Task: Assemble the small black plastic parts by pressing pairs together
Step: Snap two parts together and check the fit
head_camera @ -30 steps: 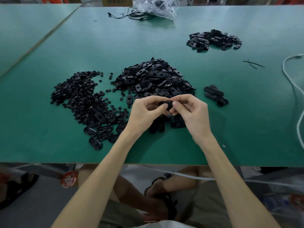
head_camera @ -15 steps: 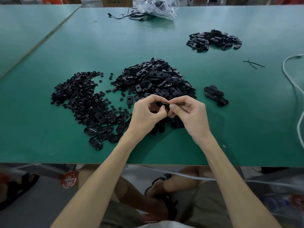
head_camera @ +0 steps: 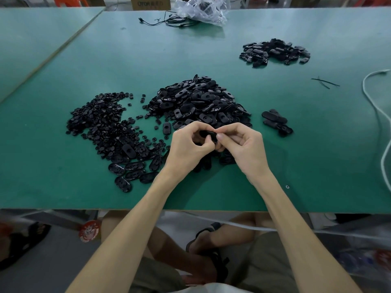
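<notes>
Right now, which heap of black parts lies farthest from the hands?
The far-right heap, alone toward the back; the big oval-piece heap, the small-piece heap and the little cluster all lie much nearer.

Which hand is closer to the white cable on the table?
Right. The right hand lies to the left of the white cable, not touching it. The left hand is even farther left, beside the right hand, both pinching one black plastic part.

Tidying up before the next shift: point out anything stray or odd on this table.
Small round bits lie scattered between the left pile and the middle pile; thin black strands lie alone at the far right. Nothing looks broken.
</notes>
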`<state>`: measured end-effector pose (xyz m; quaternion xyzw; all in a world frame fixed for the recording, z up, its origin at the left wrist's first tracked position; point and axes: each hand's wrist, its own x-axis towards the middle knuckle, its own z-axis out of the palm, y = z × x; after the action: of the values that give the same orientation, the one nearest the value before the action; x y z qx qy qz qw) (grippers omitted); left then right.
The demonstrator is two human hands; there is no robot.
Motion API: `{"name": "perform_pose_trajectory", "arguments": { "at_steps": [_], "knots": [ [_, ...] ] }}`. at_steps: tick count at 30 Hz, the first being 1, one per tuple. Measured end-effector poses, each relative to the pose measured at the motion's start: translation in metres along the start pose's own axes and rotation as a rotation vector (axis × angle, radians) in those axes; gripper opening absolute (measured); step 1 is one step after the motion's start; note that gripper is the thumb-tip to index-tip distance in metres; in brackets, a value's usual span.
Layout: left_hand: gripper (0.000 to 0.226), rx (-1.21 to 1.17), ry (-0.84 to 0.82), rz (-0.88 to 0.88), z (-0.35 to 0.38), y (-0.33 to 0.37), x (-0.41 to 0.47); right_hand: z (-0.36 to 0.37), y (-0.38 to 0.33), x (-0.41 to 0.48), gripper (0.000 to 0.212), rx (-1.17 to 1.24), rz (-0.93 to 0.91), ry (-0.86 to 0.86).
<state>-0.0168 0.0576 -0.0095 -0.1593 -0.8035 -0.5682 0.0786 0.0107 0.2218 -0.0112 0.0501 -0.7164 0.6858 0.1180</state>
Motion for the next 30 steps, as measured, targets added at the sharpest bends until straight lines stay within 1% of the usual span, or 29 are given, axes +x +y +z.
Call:
{"name": "perform_pose_trajectory", "arguments": {
  "at_steps": [5, 8, 12, 15, 18, 30],
  "knots": [
    [0.019, -0.002, -0.009, -0.022, 0.0, 0.0, 0.001, 0.0, 0.0, -0.001, 0.015, 0.005, 0.007, -0.001],
    [0.02, -0.056, -0.025, -0.034, -0.002, 0.002, 0.001, -0.001, 0.0, -0.001, 0.012, 0.032, 0.014, 0.007],
    [0.02, -0.221, -0.095, -0.041, -0.008, 0.0, 0.002, -0.002, -0.002, -0.001, 0.01, 0.091, 0.005, 0.043],
    [0.023, -0.372, -0.158, -0.084, -0.012, -0.001, 0.004, -0.002, -0.001, -0.001, 0.009, 0.123, 0.007, 0.077],
    [0.025, -0.45, -0.192, -0.115, -0.012, -0.001, 0.005, -0.003, -0.001, -0.002, 0.007, 0.135, 0.014, 0.079],
    [0.024, -0.47, -0.247, -0.153, -0.014, -0.007, 0.007, -0.002, -0.002, -0.002, 0.006, 0.118, 0.019, 0.073]
  ]
}}
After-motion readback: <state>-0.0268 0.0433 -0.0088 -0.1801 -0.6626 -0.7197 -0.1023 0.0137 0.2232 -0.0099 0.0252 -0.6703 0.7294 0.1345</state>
